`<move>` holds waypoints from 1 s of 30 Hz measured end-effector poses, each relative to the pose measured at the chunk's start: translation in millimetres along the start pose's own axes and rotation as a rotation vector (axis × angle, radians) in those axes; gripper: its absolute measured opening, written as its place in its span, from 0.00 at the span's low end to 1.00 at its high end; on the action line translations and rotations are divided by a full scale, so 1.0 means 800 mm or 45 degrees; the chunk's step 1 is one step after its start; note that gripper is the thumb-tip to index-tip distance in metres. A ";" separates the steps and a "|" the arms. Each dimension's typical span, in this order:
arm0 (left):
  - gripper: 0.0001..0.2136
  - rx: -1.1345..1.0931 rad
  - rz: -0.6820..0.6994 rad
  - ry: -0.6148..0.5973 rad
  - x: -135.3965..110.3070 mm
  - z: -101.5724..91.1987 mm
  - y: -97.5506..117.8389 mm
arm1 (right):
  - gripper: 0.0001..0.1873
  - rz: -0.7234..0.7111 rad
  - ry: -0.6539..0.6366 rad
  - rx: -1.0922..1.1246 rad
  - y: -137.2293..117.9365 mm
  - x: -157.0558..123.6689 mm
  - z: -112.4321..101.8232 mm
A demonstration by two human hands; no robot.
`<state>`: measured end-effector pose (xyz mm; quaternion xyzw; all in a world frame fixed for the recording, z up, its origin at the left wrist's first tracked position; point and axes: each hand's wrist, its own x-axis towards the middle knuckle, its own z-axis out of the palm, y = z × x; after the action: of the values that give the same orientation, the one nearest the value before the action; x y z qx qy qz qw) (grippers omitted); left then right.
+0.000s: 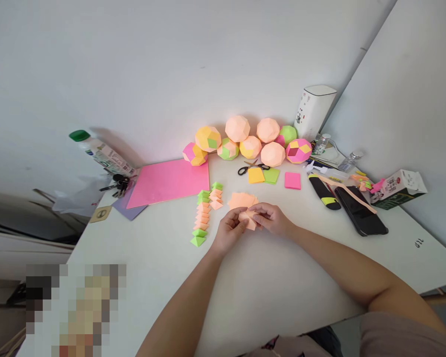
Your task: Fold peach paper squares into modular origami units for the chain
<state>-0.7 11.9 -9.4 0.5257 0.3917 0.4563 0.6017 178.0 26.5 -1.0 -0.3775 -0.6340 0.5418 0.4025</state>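
Note:
Between my hands is a small peach sheet of paper (250,221), partly folded. My left hand (232,226) pinches its left side with thumb and fingers. The right side is gripped by my right hand (270,218), its thumb pressed on the paper. Just behind lies a spread of peach paper squares (241,200), partly covered by my fingers. To the left, folded green and peach paper pieces (201,216) stand in a long overlapping row, with a shorter row of folded pieces (216,195) beside it.
Several folded paper balls (238,129) line the wall. Before them lie scissors (253,167) and yellow (256,175), green (271,175) and pink (292,180) paper squares. A pink sheet (171,182) and bottle (104,151) are left; a phone (360,210), cutter (323,191) and carton (399,188) right.

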 end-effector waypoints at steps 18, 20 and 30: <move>0.17 -0.048 -0.056 0.069 0.001 0.005 0.000 | 0.10 -0.131 0.021 -0.355 0.000 -0.003 0.004; 0.16 -0.061 -0.032 0.061 0.001 0.005 -0.001 | 0.10 -0.163 -0.014 -0.421 -0.002 -0.004 0.003; 0.08 0.143 0.174 0.064 0.004 0.008 0.002 | 0.09 -0.225 0.016 -0.445 -0.001 -0.005 0.006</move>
<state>5.8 13.1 -6.5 0.5726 0.3949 0.4864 0.5287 174.8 20.9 -1.1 -0.3877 -0.7466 0.3838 0.3809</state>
